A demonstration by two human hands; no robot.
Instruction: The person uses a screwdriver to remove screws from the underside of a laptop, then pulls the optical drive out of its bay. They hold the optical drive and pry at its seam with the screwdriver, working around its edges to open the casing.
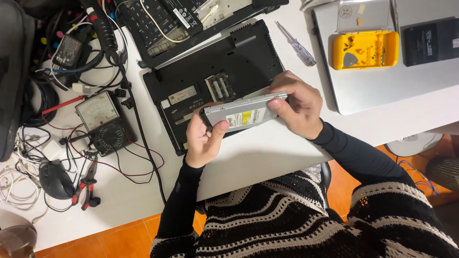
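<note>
Slim silver metal optical drive [245, 112] held level above upturned black laptop base [215, 81] on white worktop [267, 148]; left hand [203, 138] and right hand [299, 105] fingers closed on opposite ends, label side readable

Cut off by the top edge: keyboard panel [158, 19] at upper centre. Hidden under the drive [246, 114] and both hands: laptop base's [215, 71] near edge. Too small to read: multimeter [103, 122] dial at left.
</note>
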